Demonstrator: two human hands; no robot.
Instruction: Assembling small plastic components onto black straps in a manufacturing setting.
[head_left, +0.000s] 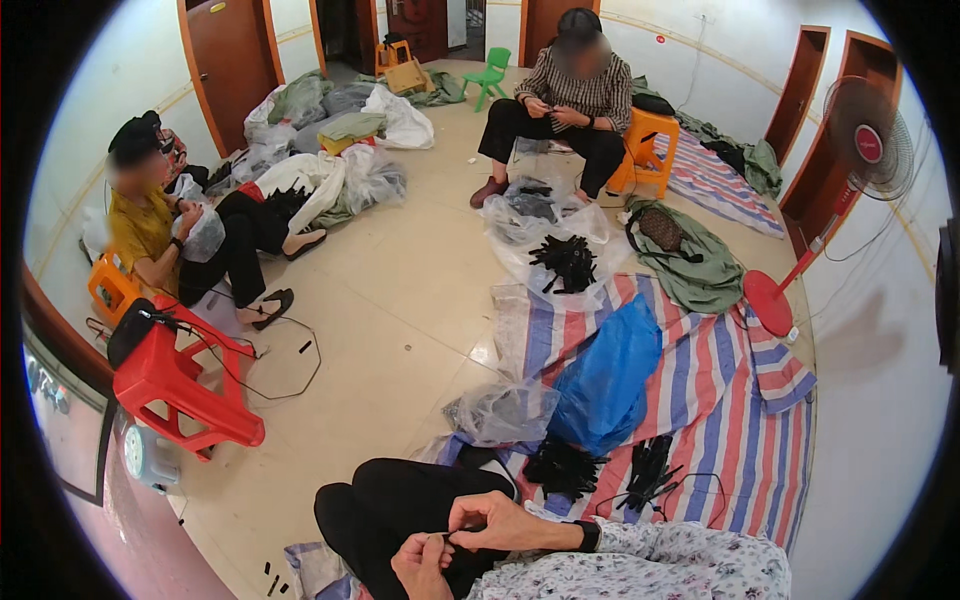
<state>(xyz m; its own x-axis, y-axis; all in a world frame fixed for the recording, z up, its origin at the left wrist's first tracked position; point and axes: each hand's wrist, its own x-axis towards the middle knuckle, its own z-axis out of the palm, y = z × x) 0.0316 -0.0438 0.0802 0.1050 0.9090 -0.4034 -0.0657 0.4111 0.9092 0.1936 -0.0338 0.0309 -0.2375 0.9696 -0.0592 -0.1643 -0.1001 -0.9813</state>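
Note:
Above my lap, my left hand (pixel 422 565) and my right hand (pixel 488 524) meet with their fingertips pinched together. Between them is something small and thin, too little of it showing to name. Both hands are closed, and the black trousers (pixel 400 500) lie just beneath. Beyond my right forearm, a pile of black strips (pixel 563 468) and a smaller bunch of black strips (pixel 650 470) rest on the striped sheet (pixel 740 440). A clear plastic bag (pixel 505 412) with dark contents and a large blue bag (pixel 610 380) stand behind the piles.
A person (pixel 575 90) sits on an orange stool (pixel 645 150) across the room, another person (pixel 150 220) at the left. A red stool (pixel 185 375) holds a black pouch (pixel 133 330). A floor fan (pixel 770 300) stands right; bundled sacks (pixel 330 120) lie at the back.

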